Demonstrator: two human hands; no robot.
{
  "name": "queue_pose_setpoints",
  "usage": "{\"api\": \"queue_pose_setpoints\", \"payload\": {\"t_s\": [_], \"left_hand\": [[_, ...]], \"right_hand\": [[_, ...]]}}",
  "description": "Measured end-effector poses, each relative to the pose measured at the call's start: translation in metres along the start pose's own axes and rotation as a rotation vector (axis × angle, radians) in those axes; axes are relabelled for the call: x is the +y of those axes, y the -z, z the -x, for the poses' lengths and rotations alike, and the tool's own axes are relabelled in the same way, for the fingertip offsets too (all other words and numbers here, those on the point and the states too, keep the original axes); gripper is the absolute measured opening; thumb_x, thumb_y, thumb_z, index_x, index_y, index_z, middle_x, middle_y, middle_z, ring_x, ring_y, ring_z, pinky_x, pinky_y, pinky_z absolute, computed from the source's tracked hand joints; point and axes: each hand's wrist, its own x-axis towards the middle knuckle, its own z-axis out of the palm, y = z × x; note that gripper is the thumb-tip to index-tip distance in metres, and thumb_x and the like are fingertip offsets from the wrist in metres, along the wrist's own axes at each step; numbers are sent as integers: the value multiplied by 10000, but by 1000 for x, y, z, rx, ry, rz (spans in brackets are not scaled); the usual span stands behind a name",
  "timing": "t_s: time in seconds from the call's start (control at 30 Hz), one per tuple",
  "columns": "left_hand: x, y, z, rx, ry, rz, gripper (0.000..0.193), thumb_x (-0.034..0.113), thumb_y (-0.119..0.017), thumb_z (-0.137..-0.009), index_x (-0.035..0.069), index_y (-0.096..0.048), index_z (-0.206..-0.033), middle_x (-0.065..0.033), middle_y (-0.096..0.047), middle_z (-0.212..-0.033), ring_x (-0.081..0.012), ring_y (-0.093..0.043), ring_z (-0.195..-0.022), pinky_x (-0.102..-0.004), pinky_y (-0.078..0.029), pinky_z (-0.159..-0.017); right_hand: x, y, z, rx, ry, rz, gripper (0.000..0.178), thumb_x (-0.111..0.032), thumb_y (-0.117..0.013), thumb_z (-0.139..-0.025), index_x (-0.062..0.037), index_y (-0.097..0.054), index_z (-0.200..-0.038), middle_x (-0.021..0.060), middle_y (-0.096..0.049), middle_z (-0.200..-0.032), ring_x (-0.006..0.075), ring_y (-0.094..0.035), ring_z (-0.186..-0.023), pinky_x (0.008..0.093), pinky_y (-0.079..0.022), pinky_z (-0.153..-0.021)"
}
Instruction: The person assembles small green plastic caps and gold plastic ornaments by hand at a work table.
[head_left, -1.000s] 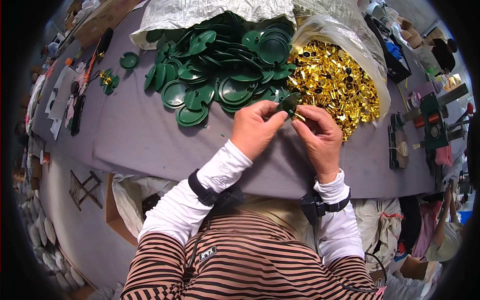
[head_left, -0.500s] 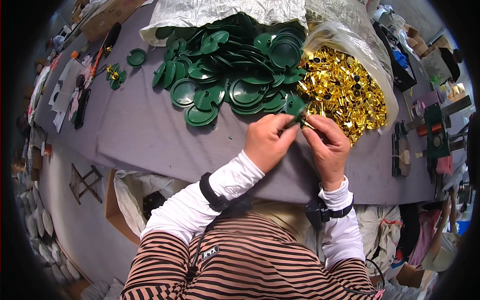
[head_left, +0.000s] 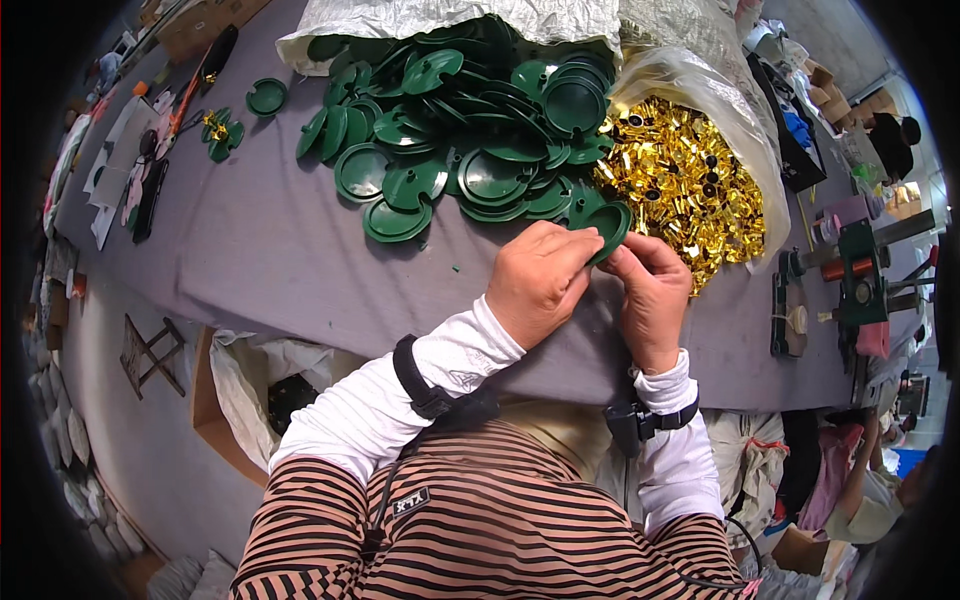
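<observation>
Beyond the held green disc [head_left: 611,229], a plastic bag [head_left: 765,140] holds gold pieces [head_left: 685,185].

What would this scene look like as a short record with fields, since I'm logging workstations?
Left hand: grips the held green disc at its edge
Right hand: at the same disc's lower edge; what its fingers pinch is hidden
Green pile: many similar discs, heaped before a white sack
Gold-coloured pieces: right of the pile, spilling from a clear plastic bag
Surface: grey cloth
</observation>
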Motion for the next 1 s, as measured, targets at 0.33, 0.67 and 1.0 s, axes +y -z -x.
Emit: {"api": "queue_pose_setpoints", "payload": {"t_s": [0.33, 0.67, 1.0], "left_hand": [[-15, 25, -8, -238, 503, 327, 189, 134, -677, -859, -11, -648, -975, -55, -675, -831, -86, -599, -731, -260, -492, -678], [-66, 69, -109, -736, 363, -721, 415, 393, -693, -806, 79, -665, -1076, -145, -696, -926, -320, -661, -913, -408, -518, -799], [-60, 57, -107, -707, 255, -693, 281, 252, -670, -805, 159, -693, -1069, -136, -692, -927, -327, -662, -879, -430, -527, -790]], "right_hand": [[6, 12, -12, -10, 124, 217, 175, -159, -644, -926, 7, -675, -971, 35, -676, -815, 86, -622, -696, 241, -510, -628], [9, 7, -31, 3, 455, 1056, 325, -117, -762, -695, -93, -688, -1011, 63, -641, -991, 264, -576, -940, 353, -489, -811], [12, 21, -26, 102, 586, 818, 254, 23, -662, -768, -59, -690, -1007, 60, -677, -984, 201, -627, -873, 302, -503, -750]]}}
